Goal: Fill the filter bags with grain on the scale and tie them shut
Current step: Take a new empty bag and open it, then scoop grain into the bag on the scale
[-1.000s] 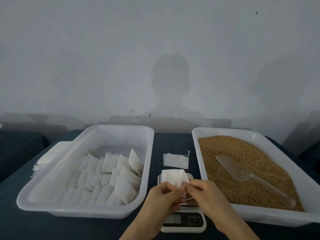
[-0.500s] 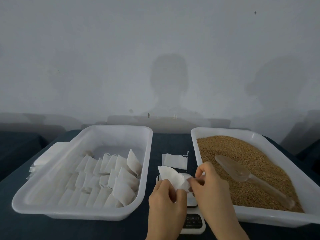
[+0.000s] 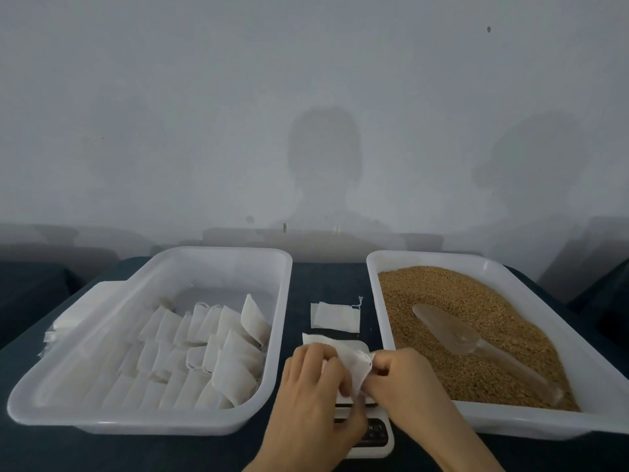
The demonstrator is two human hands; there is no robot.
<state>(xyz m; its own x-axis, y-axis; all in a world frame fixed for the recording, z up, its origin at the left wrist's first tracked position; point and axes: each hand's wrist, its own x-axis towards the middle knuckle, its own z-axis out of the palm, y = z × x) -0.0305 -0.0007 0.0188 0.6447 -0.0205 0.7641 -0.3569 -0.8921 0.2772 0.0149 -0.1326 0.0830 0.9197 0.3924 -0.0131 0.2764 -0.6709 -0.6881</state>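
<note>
left hand (image 3: 316, 386) and right hand (image 3: 405, 386) are pinching a white filter bag (image 3: 354, 362) above the scale (image 3: 377, 441), grain tray (image 3: 425, 257) lying at three o'clock; scale lettering too blurred to read.

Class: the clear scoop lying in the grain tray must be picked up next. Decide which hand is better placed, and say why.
Right, probably. The right hand pinches the filter bag beside the grain tray, where the scoop lies; the left hand, holding the bag's other side, would have to cross over.
</note>
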